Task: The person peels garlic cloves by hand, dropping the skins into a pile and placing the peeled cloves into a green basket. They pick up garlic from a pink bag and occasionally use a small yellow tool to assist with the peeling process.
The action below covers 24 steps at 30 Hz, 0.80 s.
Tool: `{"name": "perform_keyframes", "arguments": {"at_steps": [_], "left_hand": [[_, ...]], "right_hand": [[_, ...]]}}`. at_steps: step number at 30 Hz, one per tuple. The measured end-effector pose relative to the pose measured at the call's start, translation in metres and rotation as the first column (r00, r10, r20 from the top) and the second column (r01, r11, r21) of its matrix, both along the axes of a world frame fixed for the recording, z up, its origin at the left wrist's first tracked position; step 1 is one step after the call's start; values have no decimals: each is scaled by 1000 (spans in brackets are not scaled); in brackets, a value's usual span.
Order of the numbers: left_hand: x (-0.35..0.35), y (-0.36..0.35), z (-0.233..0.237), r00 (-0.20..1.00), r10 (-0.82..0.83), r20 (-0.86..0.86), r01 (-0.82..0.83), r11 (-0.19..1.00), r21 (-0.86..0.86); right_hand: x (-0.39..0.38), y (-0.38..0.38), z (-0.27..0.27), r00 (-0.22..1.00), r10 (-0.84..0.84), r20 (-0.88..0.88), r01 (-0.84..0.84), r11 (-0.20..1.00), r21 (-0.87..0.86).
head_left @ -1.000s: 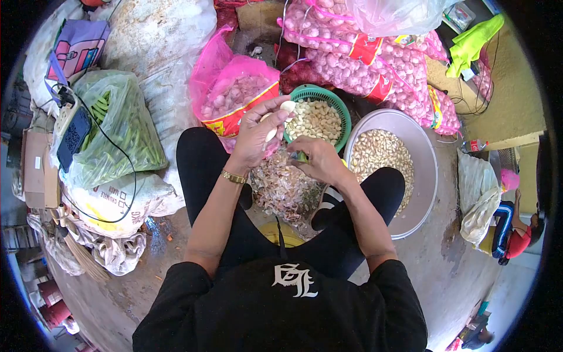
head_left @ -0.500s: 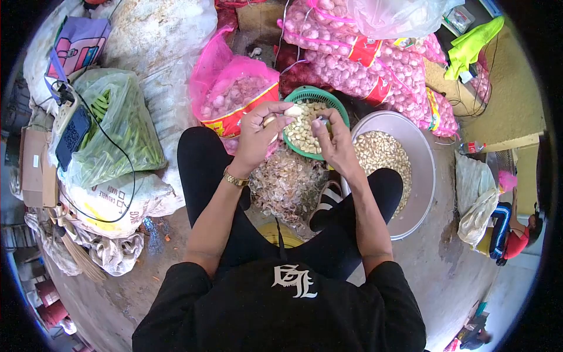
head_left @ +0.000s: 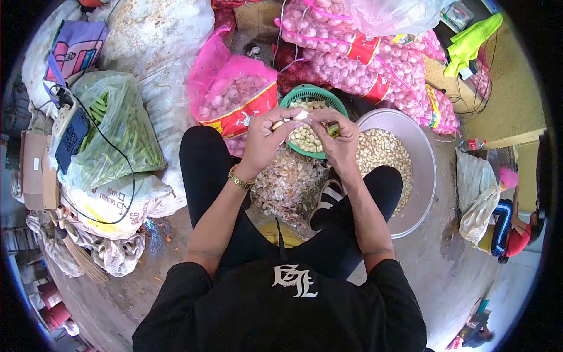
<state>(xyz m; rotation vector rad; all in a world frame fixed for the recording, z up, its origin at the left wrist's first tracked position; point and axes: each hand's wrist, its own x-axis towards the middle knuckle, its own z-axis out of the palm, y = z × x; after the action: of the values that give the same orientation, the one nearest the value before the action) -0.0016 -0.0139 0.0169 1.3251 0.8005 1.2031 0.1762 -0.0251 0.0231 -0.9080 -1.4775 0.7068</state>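
My left hand (head_left: 265,138) pinches a pale garlic clove (head_left: 301,115) at its fingertips, and another clove shows between its curled fingers. Meeting it from the right, my right hand (head_left: 338,141) has its thumb and finger at the same clove, with a small yellow-green thing (head_left: 333,130) within its fingers. Both hands are above the near part of a green basket (head_left: 338,102) that holds peeled cloves. Below the hands lies a pile of papery skins (head_left: 286,182). A wide pale basin (head_left: 427,176) with unpeeled-looking cloves stands at the right.
An open pink net bag of garlic (head_left: 234,100) stands behind my left hand. Full garlic sacks (head_left: 381,70) are stacked at the back right. A bag of green pods (head_left: 126,135) is at the left. Another person (head_left: 519,234) is at the far right.
My hands have come together above the basket, the right one moving left to the clove held by the left. The yellow-green thing in my right hand is now more visible.
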Motion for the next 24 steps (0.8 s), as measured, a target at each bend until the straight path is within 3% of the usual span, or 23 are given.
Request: {"name": "perform_keyframes", "arguments": {"at_steps": [8,17,19,21,24], "left_hand": [[2,-2,1,999,19,46,-20,1000,2],[2,-1,0,998,56,12,-56,998,33],[3,0,0,998,59,19,-60,997,40],[4,2,-2,992,28,126,-19,997,-73],[9,0,4,960,58,273,-33,995,-98]], "right_hand": [[0,0,5,1000,-18,-7,17,998,-68],[-1,5,13,973,10,230,-10,1000,-5],[-3,7,13,965,-37,259,5,993,122],[-3,5,13,969,-24,245,0,995,98],[-2,2,9,982,-22,189,14,999,45]]}}
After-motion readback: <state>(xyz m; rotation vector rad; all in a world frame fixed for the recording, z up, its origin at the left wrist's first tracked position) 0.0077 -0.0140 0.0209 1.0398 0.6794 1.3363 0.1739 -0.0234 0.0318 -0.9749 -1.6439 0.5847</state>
